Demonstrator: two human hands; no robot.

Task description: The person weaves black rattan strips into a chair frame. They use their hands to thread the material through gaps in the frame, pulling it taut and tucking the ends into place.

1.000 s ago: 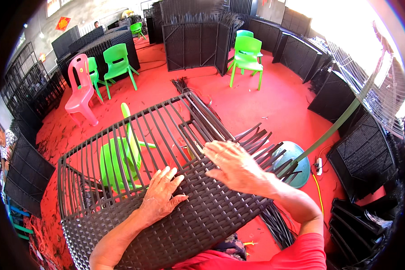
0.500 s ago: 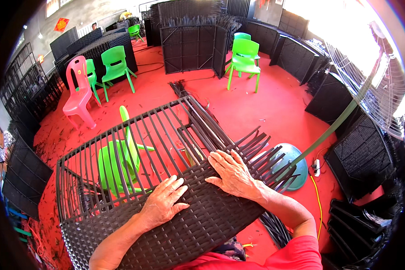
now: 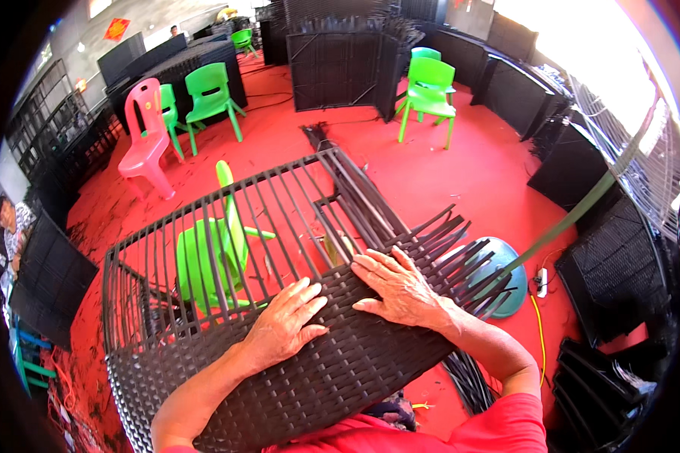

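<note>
A large dark metal frame [image 3: 204, 219] lies tilted in front of me, its near part covered with woven black rattan strips [image 3: 332, 370]. My left hand [image 3: 283, 325] rests flat on the weave, fingers spread and pointing up-right. My right hand [image 3: 400, 291] lies palm down at the far edge of the weave, fingers together pointing left toward the bare bars. Loose strip ends [image 3: 446, 241] fan out past the right hand. Neither hand grips anything.
A green plastic chair [image 3: 211, 257] shows through the frame's bars. Further green chairs [image 3: 431, 87] and a pink chair [image 3: 147, 143] stand on the red floor. Woven black panels [image 3: 340, 57] stand at the back and right. A person [image 3: 11, 223] sits at the left edge.
Both hands slid down and toward me along the weave. The right hand moved from the bare bars onto the woven edge.
</note>
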